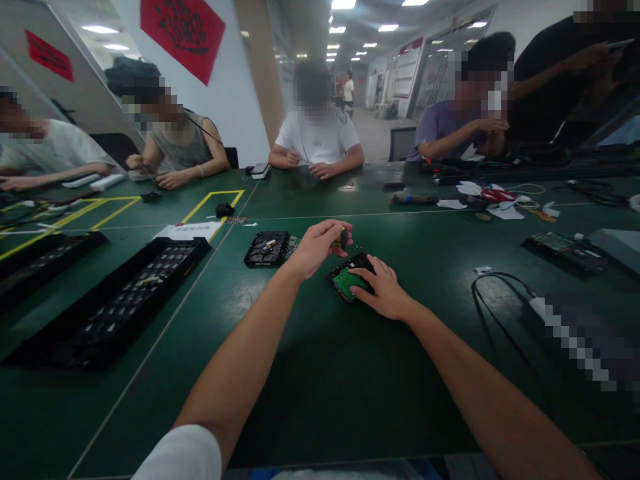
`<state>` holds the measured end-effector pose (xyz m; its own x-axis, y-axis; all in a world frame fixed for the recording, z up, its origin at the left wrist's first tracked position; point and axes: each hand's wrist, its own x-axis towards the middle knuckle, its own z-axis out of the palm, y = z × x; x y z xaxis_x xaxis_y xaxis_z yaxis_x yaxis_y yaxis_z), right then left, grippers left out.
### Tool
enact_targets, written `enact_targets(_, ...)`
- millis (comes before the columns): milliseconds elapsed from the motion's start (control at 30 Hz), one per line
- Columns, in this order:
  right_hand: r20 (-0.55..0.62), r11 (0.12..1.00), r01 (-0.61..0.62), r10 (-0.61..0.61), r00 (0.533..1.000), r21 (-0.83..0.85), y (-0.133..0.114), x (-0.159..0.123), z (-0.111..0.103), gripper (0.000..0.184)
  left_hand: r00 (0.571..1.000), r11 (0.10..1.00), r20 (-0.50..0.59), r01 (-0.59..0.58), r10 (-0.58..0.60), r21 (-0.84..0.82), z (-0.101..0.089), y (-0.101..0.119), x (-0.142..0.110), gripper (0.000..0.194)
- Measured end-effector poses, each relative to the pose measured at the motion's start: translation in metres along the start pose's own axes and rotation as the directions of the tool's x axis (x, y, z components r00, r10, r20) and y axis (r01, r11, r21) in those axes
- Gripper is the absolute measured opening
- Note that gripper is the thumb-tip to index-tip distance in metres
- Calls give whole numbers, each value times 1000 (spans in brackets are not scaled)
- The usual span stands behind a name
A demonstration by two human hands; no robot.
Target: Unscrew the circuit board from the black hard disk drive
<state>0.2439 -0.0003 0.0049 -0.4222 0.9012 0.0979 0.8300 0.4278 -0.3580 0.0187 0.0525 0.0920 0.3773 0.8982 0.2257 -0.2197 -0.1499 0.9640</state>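
Note:
A hard drive (345,281) with a green circuit board lies on the table in front of me. My right hand (384,287) grips it from the right, thumb and fingers over its board and far edge. Just above the drive's far left corner, my left hand (320,247) is closed around a small yellow-and-black tool handle (343,237), mostly hidden by the fingers. The tip of that tool cannot be made out. Left of my left hand sits another black drive casing (266,249) with small pieces on top, beside a loose circuit board (291,247).
Long black trays (120,293) stand on the green table (320,400) at left. A black cable (483,313), another drive (565,252) and a grey box (617,247) lie at right. Scraps and a red item (497,195) are farther back. Several people sit across the table.

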Motion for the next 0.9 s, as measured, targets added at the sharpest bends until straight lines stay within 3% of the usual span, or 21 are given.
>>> enact_targets(233, 6, 1000, -7, 7, 1000, -9, -2, 0, 0, 61, 992, 972, -106, -46, 72, 231, 5, 0, -2, 35)
enact_targets(733, 7, 1000, 8, -8, 1000, -2, -1, 0, -1, 62, 1000, 998, -14, -26, 27, 55, 2, 2, 0, 29)
enact_targets(900, 0, 1000, 14, -14, 1000, -1, 0, 0, 0, 62, 997, 987, -53, -44, 53, 157, 1, 4, -2, 31)
